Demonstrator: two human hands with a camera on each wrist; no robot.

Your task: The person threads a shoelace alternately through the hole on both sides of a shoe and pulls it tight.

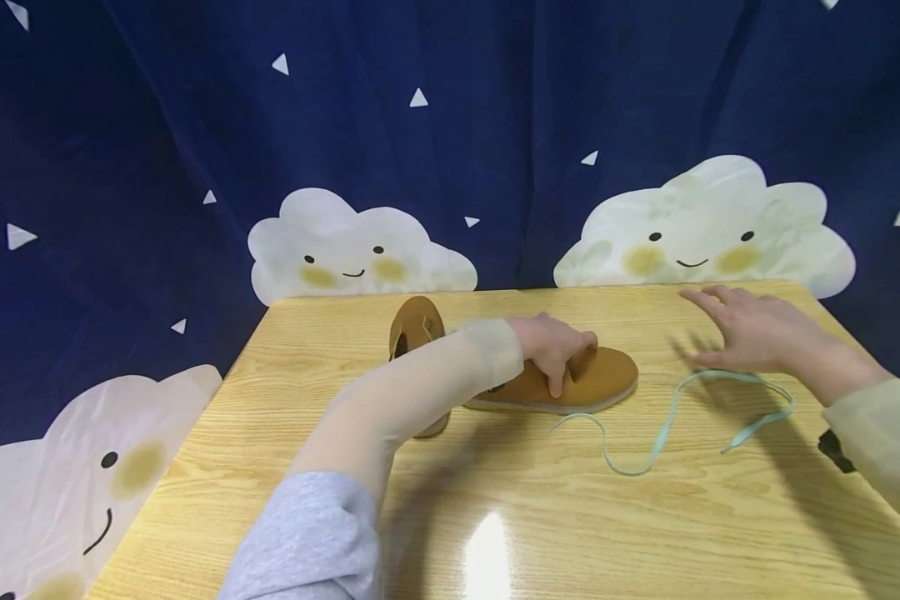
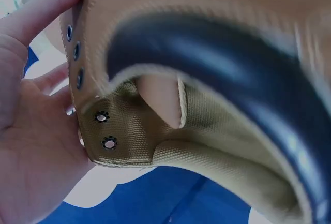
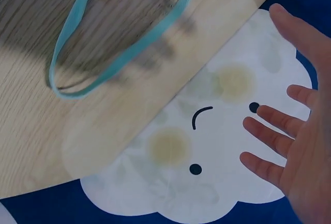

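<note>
A brown shoe lies on the table with its toe to the right. My left hand reaches over its upper and grips it, thumb on the near side and a finger toward the far side. In the left wrist view, the left hand is at the eyelet flaps of the shoe, whose dark collar and tan lining show. My right hand hovers over the table at the right, fingers spread, holding nothing. A light teal shoelace lies loose in curves below it; the right wrist view shows this lace too.
A second brown shoe stands left of the first, partly hidden by my left forearm. The wooden table ends at a dark blue curtain with cloud prints. A small black object shows beside my right sleeve.
</note>
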